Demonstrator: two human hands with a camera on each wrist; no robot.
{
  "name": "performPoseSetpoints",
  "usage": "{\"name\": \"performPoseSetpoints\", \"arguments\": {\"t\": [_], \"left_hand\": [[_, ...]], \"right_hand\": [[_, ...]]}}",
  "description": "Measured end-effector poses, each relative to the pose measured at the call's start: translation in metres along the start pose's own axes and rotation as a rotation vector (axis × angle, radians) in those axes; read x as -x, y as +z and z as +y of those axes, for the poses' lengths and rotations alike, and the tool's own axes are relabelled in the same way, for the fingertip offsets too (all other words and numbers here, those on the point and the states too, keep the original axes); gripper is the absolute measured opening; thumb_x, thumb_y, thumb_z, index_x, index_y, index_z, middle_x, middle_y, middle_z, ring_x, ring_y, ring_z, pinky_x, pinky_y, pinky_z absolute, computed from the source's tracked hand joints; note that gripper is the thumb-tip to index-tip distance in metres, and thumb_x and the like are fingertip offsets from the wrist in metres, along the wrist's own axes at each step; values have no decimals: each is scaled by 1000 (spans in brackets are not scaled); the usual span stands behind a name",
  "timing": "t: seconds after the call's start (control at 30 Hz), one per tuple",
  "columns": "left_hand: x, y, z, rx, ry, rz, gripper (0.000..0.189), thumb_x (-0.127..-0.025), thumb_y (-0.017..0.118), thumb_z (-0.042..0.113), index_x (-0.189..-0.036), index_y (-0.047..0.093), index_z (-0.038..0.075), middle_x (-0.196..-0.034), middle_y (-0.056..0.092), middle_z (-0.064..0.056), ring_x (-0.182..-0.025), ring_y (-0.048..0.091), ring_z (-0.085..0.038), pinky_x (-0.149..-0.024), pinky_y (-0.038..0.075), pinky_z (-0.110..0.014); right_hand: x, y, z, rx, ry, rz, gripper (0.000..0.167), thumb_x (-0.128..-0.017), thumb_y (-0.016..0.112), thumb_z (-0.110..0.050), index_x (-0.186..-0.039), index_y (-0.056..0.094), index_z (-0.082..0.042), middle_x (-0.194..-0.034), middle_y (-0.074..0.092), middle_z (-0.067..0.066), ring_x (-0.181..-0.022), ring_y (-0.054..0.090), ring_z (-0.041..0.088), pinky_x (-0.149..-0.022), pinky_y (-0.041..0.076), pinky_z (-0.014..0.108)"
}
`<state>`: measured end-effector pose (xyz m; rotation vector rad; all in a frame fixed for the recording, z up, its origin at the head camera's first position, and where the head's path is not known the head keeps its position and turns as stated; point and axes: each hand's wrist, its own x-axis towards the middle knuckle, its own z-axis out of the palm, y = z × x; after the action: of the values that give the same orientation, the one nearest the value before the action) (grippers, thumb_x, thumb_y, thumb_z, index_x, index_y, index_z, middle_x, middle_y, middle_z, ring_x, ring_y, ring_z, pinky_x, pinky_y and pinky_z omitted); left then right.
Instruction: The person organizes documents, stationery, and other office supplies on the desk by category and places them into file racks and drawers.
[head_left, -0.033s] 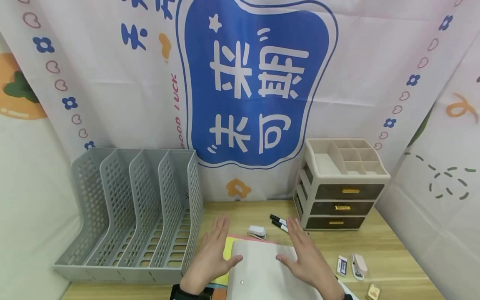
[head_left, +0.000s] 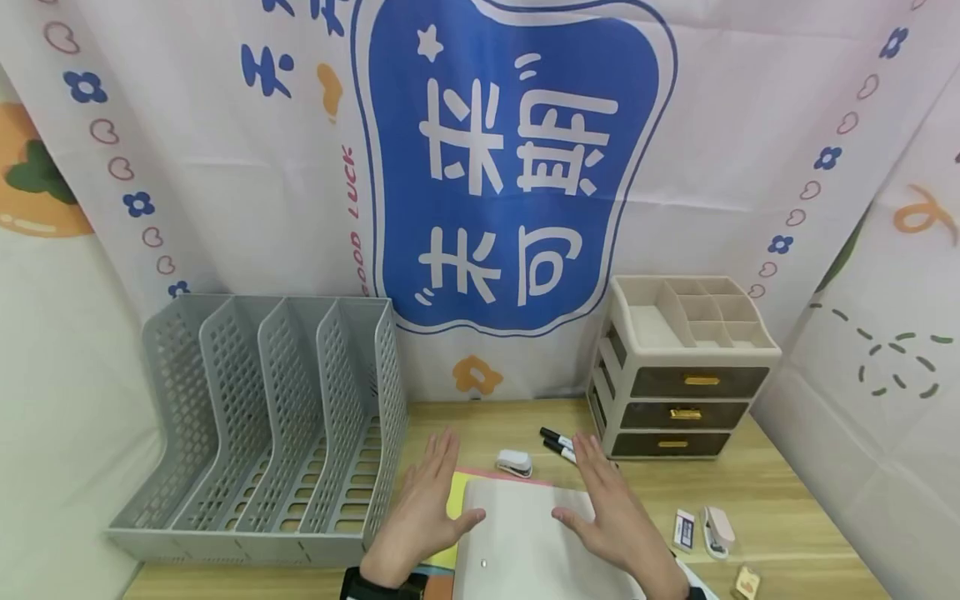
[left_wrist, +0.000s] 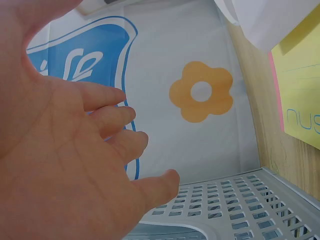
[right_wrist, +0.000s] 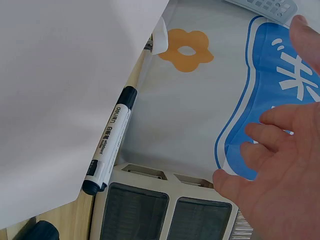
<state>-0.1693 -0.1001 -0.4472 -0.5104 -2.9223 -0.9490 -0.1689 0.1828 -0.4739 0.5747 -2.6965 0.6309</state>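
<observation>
Left hand (head_left: pixel 423 518) and right hand (head_left: pixel 617 523): fingers extended, empty. The sheet (head_left: pixel 521 546), likely light, bendy, suits gripping at 3 and 9 o'clock edges.

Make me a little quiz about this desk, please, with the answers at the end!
1. How many drawers does the beige box have on its front?
2. Yes or no: does the left grip or the right grip hold anything?
3. Which lies right beside the pink stapler: A the rack, B the eraser, C the white stapler?

Key: 1. Three. 2. No. 3. B.
</observation>
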Motion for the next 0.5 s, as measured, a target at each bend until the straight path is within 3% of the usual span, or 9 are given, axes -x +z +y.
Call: {"name": "performPoseSetpoints", "arguments": {"t": [0.33, 0.5], "left_hand": [[-1, 1, 3, -5, -9, 5, 100, -82, 81, 31, -156, 23, -1, -164, 19, -22, -152, 15, -45, -113, 18, -75], [-2, 0, 3, -26, -13, 36, 93, -84, 80, 28, -153, 28, -6, -160, 28, -28, -149, 23, -47, -113, 24, -72]], "right_hand": [[0, -7, 3, -1, -26, 16, 95, -86, 75, -39, -157, 23, -1, -161, 29, 20, -147, 30, 44, -112, 35, 60], [-1, -11, 4, -26, -1, -16, 95, -87, 75, -37, -157, 21, -2, -162, 27, 21, -147, 30, 43, -112, 36, 60]]}}
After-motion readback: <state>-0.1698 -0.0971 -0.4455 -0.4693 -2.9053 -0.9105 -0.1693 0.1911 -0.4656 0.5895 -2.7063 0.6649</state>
